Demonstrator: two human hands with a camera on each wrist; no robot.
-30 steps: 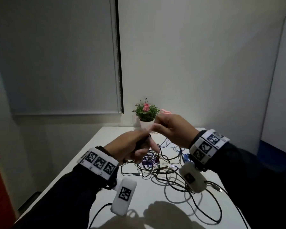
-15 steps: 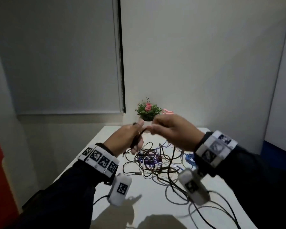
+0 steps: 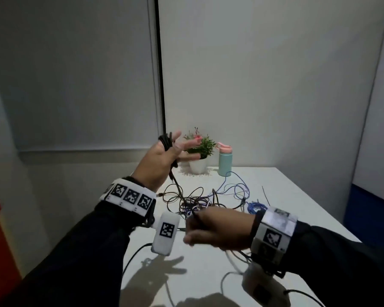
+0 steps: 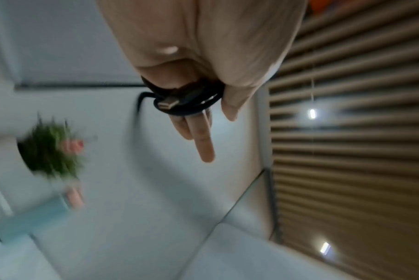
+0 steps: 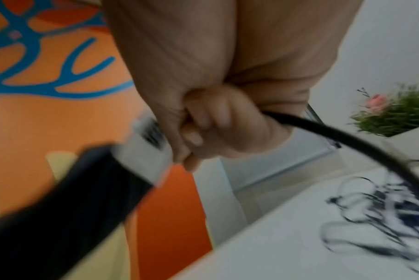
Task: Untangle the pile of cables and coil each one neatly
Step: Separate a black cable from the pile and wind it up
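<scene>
Cables [image 3: 200, 201] lie in a tangled pile on the white table [image 3: 282, 196], black ones mixed with blue and white ones. One black cable [image 3: 174, 182] rises from this pile to the left hand [image 3: 162, 159], which is raised above the table. Several turns of it are wound around the fingers [image 4: 204, 138] of this hand, and the left wrist view shows a USB plug [image 4: 167, 104] lying on the turns. The fingers are straight and spread, so the hand does not squeeze the coil. Lower and closer to the person, the right hand [image 3: 217, 230] has its fingers curled around the same black cable and grips it. At the far end of the table stand a small potted plant [image 3: 201, 155] and, just beside it, a teal bottle [image 3: 225, 160] with a pink lid.
</scene>
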